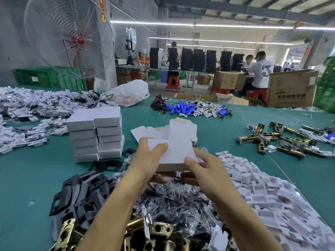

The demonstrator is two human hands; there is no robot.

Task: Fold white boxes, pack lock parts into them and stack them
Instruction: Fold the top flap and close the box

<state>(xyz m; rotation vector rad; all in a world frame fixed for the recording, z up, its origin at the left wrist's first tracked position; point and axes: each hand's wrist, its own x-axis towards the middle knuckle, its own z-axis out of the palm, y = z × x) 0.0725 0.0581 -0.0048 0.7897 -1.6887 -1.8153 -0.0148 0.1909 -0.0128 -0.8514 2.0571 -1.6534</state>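
I hold a white cardboard box above the green table, its far end flaps standing open. My left hand grips its left side with the thumb on top. My right hand grips its near right corner. A two-column stack of closed white boxes stands to the left. Black strike plates lie at the lower left. Brass latch parts and small clear bags of parts are piled under my forearms. Flat white box blanks spread out on the right.
More brass latches lie at the right. Blue batteries with wires sit at the far middle, beside a white plastic bag. A heap of white packets covers the far left. A big fan stands behind; people work in the background.
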